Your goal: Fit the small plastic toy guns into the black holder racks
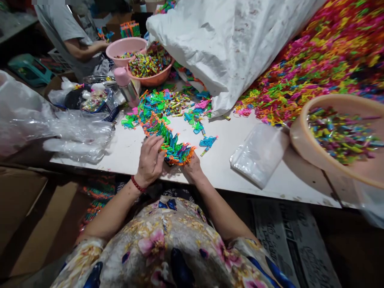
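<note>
Head view: left hand and right hand clamp their fingers on the toy stack. Best squeeze evenly, keeping strays at one o'clock off the white worktop edge.

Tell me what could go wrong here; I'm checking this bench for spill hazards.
The stacked row of toys held between the left hand and right hand sits near the table edge, so pieces may drop. The peach basin at right seems to overhang that edge and might tip.
</note>
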Available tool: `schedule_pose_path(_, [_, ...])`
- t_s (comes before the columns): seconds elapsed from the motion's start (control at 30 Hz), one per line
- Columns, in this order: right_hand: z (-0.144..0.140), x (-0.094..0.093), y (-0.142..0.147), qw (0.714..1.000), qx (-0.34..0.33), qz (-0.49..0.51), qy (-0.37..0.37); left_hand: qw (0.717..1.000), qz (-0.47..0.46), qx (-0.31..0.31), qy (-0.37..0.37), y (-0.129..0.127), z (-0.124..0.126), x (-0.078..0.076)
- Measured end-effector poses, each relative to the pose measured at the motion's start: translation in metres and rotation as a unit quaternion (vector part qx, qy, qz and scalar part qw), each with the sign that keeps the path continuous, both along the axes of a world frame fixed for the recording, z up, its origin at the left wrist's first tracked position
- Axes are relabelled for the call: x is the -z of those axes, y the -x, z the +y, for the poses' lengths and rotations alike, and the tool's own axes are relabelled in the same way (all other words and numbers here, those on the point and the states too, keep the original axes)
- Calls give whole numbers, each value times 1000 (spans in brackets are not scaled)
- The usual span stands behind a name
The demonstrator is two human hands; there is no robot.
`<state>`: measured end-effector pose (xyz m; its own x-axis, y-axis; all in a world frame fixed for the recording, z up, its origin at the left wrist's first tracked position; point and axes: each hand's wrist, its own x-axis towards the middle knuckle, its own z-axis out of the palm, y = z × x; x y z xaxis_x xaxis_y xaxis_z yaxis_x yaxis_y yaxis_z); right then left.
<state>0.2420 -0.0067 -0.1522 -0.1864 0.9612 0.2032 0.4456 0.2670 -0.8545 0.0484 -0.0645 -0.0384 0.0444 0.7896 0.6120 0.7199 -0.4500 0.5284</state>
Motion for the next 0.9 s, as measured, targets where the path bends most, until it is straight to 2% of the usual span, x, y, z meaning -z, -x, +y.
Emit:
schedule_pose_path(0.1, [-2,2,0,1000,13,9,5,990,79,108,53,-4,38,-20])
schedule_pose_path(0.2, [-1,5,-1,1000,11,-3,6,968,131,169,129,-11,64,-22])
schedule_pose_path(0.33, [3,4,-5,1000,9,-28,6,955,173,167,175,-17,72,-16])
schedule_pose_path(0.6, [11,-4,-13,999,-4,4,46,947,233,136,176,-23,68,-16])
schedule_pose_path(0.8, [7,0,-10,999,-14,-51,-4,938,267,130,182,-25,70,-16])
schedule_pose_path(0.9, [7,-2,-13,999,-14,-23,18,929,286,131,194,-27,70,-18])
